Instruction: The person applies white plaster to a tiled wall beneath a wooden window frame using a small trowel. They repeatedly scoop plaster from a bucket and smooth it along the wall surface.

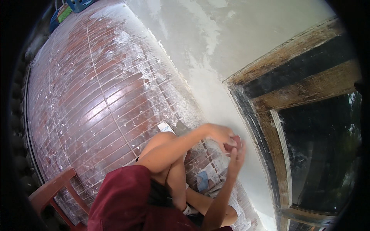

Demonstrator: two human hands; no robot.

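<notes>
My left hand (220, 135) and my right hand (236, 157) meet close in front of the pale wall (219, 100). Between them is a small flat reddish piece (238, 141), which looks like folded sandpaper. Fingers of both hands close around it, partly smeared by motion. Below my arms, a blue-grey scrap (202, 181) lies on the dusty floor. A white box or packet (165, 128) with printing on it sits just beyond my left knee.
A weathered wooden window frame (285, 161) with dark glass runs along the right. White powder and flecks cover much of the red tiled floor (111, 96). Behind me at left stands a reddish-brown chair (54, 188). A green-bristled broom (64, 13) is at the far left.
</notes>
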